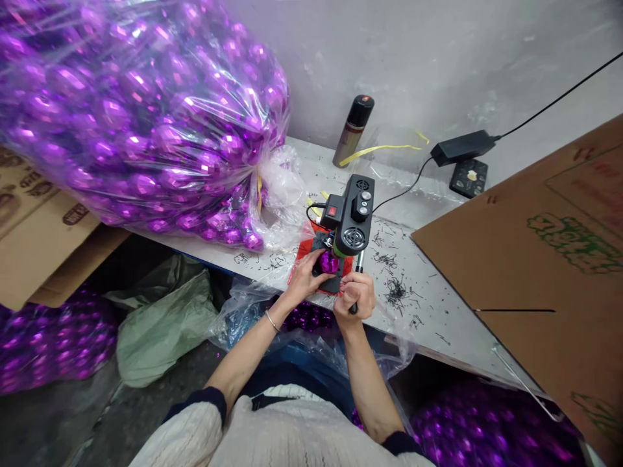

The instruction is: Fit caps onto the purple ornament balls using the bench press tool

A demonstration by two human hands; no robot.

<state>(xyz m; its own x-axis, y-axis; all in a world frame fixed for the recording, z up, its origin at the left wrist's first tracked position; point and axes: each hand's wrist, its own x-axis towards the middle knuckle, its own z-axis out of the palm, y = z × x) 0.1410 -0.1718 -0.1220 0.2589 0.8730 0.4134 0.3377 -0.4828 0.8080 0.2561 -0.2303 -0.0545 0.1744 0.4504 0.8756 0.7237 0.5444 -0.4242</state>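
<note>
My left hand (304, 279) has its thumb and fingers closed round a shiny purple ball (329, 261). The ball sits on the dark base under the head of a small black bench machine (354, 211), which looks like a mini drill press. My right hand (357, 295) is wrapped round the lever (359, 261) on the machine's right side, and the black end of the lever shows below the fingers. The machine stands on a red sheet (302, 250) near the table's front edge. Its tool tip, above the ball, is hidden by the head.
A large clear bag of purple balls (146, 123) fills the table's left. A spray can (353, 133) and black power adapter (462, 148) are at the back. Dark wire-like bits (396, 292) litter the table (431, 324). A cardboard box (540, 259) stands right; plastic hangs at the front.
</note>
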